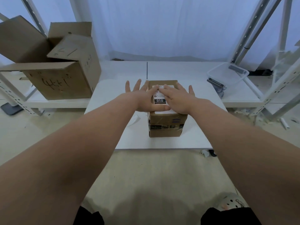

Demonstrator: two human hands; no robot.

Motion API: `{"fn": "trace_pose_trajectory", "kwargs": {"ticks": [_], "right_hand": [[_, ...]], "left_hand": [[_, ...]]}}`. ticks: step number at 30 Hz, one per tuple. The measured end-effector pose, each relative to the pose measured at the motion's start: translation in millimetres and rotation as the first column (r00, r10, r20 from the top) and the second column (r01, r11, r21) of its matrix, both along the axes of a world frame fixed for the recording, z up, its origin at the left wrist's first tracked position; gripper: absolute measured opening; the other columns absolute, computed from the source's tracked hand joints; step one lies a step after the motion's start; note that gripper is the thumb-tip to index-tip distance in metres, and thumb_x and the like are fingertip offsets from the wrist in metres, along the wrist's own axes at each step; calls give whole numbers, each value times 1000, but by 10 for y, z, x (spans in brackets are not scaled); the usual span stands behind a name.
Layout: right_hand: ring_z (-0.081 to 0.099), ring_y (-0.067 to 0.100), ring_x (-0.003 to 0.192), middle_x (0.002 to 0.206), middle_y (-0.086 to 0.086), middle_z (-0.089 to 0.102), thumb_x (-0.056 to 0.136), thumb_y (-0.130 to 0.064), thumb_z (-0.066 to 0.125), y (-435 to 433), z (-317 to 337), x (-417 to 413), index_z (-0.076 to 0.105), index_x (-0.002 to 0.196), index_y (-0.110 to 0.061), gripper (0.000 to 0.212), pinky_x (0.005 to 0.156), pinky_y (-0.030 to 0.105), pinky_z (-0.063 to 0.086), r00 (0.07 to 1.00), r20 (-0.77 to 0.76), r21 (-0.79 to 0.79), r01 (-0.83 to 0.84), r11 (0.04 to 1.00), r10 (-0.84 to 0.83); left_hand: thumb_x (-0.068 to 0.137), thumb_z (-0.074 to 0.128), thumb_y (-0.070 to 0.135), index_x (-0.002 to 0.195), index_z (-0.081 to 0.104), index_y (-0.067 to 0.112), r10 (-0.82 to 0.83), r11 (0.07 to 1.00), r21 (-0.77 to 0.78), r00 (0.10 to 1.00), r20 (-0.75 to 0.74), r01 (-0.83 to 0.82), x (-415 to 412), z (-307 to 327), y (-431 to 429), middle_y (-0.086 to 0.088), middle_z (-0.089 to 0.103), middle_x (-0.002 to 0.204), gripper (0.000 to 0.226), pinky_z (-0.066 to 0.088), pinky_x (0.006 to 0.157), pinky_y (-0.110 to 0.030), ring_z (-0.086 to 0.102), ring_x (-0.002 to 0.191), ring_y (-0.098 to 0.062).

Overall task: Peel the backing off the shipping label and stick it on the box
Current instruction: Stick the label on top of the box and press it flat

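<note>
Your left hand lay flat w/ fingers spread wide, gripping nothing. Its thumb ran along the near edge of the label, and the forefinger reached across the label's far part, while the other fingers stuck out past the box's left side over the surface. Your right hand was flat too, palm down, fingers together and pointing left-forward, pressing on the label's right half; it held nothing either. Fingertips of both hands nearly met at the label's far end.

The label sat on top of the box, covering most of the top, w/ a black strip reading "010" showing between your hands. The box was small brown cardboard, taped round the middle, upright near the center of the white surface.

Just left of the box, a pale curled sheet lay on the surface; can't tell if it was the backing.

Further out: a big open carton w/ handwriting stood on the low shelf to the left, one flap up. To the right, a clear plastic bin sat on another shelf, w/ small dark items at its edge. White curtain behind.
</note>
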State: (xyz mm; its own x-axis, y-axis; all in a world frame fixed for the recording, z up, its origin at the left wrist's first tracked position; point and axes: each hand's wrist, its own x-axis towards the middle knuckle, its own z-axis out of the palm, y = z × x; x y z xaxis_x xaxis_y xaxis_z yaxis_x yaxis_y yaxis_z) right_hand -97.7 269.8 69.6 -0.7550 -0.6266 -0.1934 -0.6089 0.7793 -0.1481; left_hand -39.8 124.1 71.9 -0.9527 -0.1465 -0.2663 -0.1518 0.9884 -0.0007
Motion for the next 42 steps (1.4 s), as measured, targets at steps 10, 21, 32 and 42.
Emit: {"fn": "trace_pose_trajectory", "kwargs": {"ticks": [10,21,32,42], "right_hand": [[-13,33,146,159,-2,-18,98,-53,10,240,-103,-109,5,149,-41,52,114,61,-4,960,23,-50,281,958,-280],[65,26,94,111,6,63,90,-56,46,325,202,156,48,124,-15,54,73,38,57,847,469,-299,418,858,-249],[64,25,104,126,0,57,86,-10,66,343,125,147,42,136,-25,57,72,35,60,662,744,-354,504,788,-90],[63,28,104,116,-2,61,91,5,45,453,123,174,48,121,-32,48,81,38,59,535,845,-361,605,710,-26]], "left_hand": [[63,27,92,148,-9,40,134,989,70,991,-21,-132,116,-51,-32,-2,-8,161,106,-14,111,-61,-15,147,-28],[88,55,53,113,48,14,319,797,540,948,7,-272,279,181,109,-7,63,105,48,57,83,-35,70,86,-23],[86,67,14,125,52,6,188,510,824,967,173,-247,340,125,-48,4,63,94,43,54,66,-9,64,84,-7],[83,61,12,120,56,17,105,472,807,931,348,-355,413,52,-45,-3,58,121,38,53,83,-15,60,93,-11]]}}
